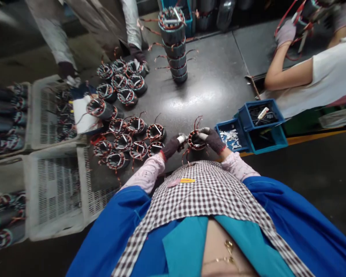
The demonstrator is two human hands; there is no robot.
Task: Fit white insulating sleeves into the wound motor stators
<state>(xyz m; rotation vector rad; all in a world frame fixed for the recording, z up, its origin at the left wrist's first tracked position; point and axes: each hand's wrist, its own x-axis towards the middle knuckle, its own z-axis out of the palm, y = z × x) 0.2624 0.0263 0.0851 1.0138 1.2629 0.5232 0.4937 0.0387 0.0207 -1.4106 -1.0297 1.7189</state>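
A motor stator with copper windings and loose red-brown leads stands upright on the dark table in front of my apron. My right hand, in a dark glove with pale fingertips, grips its right rim, fingers reaching over the top edge. To the left of the stator is my left hand, gloved the same way. Its fingers are drawn together close to the stator's side; what they may hold is too small to make out. Small white pieces lie in a blue bin beside my right hand.
Several stators stand in groups to the left. A tall stator stack rises farther back. Blue bins sit at right, pale plastic crates at left. One co-worker's gloved hands touch stators; another person's arm reaches in at right.
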